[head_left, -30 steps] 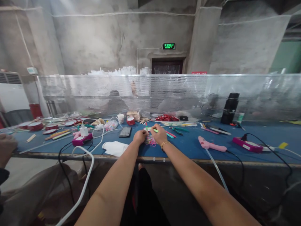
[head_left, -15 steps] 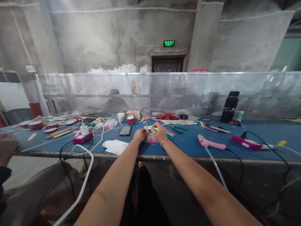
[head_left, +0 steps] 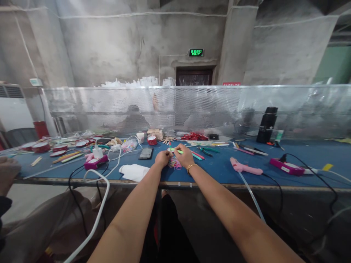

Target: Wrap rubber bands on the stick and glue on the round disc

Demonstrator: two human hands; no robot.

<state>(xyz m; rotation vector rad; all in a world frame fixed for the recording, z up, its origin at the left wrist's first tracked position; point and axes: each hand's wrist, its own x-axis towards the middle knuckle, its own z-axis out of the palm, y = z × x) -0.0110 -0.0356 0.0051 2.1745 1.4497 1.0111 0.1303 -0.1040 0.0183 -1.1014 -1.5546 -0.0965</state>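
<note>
My left hand [head_left: 163,158] is closed around a short upright stick [head_left: 170,145] with coloured bands of red and green. Close beside it, my right hand [head_left: 184,156] pinches a light green pen-like tool [head_left: 178,151], whose tip points left at the stick. Fingers hide the exact contact between the two. Below both hands lies a loose pile of colourful thin bands [head_left: 175,163] on the blue tabletop. Pink and teal pen-like sticks [head_left: 197,156] lie just past my right hand.
A phone [head_left: 146,153] and white cloth [head_left: 134,172] lie left. Pliers [head_left: 206,151], a pink glue gun [head_left: 245,167], a purple power block [head_left: 287,167] and a black bottle [head_left: 267,125] are right. Cables hang at the front edge. Another person's hand [head_left: 8,171] is far left.
My right hand has shifted slightly left, bringing the green tool closer to the banded stick. My left hand stays nearly in place. The camera view has tilted a little.
</note>
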